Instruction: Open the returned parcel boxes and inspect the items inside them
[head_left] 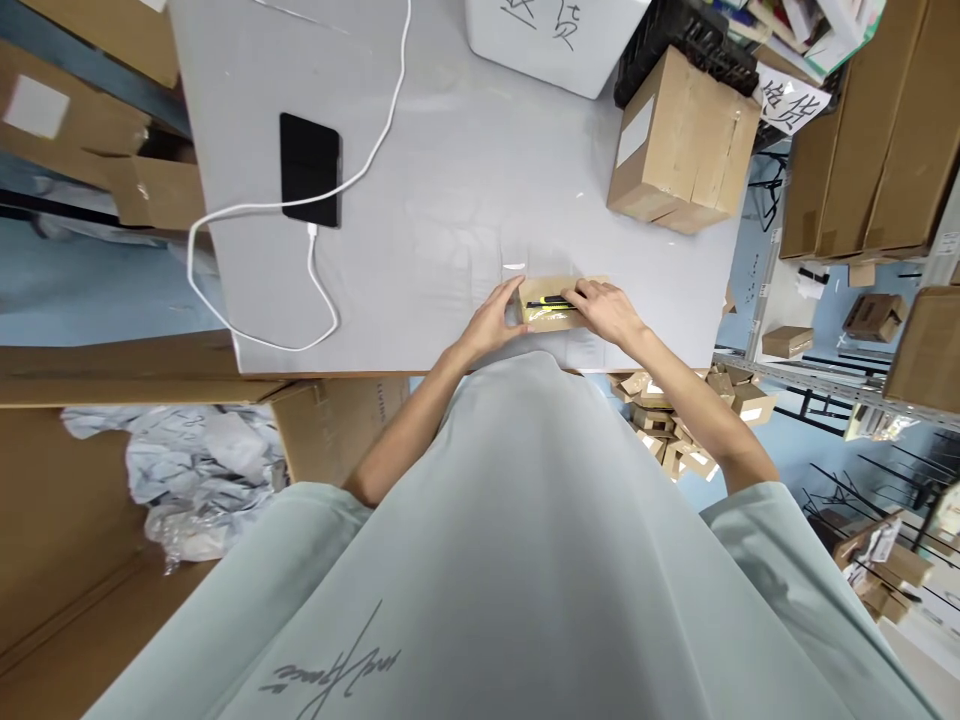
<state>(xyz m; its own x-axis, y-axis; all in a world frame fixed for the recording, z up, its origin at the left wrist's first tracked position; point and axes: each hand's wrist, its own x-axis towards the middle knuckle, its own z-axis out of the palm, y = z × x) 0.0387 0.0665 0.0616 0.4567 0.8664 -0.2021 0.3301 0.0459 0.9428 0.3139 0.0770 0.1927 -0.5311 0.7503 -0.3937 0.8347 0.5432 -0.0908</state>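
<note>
A small flat cardboard box (551, 320) lies near the front edge of the grey table (450, 200). My left hand (491, 322) is at the box's left end, thumb and fingers apart around that end. On the right, my right hand (604, 310) has its fingers curled round a black and yellow cutter (551, 301), which is over the top of the box. Part of the cutter is hidden under those fingers.
A black phone (309, 165) with a white cable (390, 115) lies at the left. At the back stand a white bin (555, 40) and a larger carton (684, 140). An open carton (67, 520) with crumpled plastic is at lower left.
</note>
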